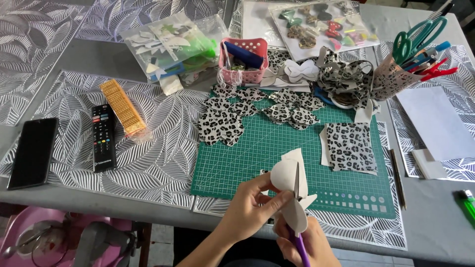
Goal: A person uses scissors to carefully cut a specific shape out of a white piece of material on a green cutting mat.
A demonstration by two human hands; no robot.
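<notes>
My left hand (252, 207) pinches a white rounded piece of sheet material (284, 174) over the near edge of the green cutting mat (257, 148). My right hand (302, 242) grips purple-handled scissors (298, 237) whose blades run up into that white piece. A square of leopard-print material (350, 147) lies on the mat to the right. Several cut leopard-print shapes (222, 123) are spread across the mat's far left, and more (292, 106) lie at its far middle.
A black phone (33, 151), a remote control (103, 137) and an orange box (123, 108) lie at the left. A pink basket (243, 62), plastic bags of cut-outs (168, 44), a holder with scissors and pens (396, 74), white paper (435, 123) and a green lighter (467, 202) surround the mat.
</notes>
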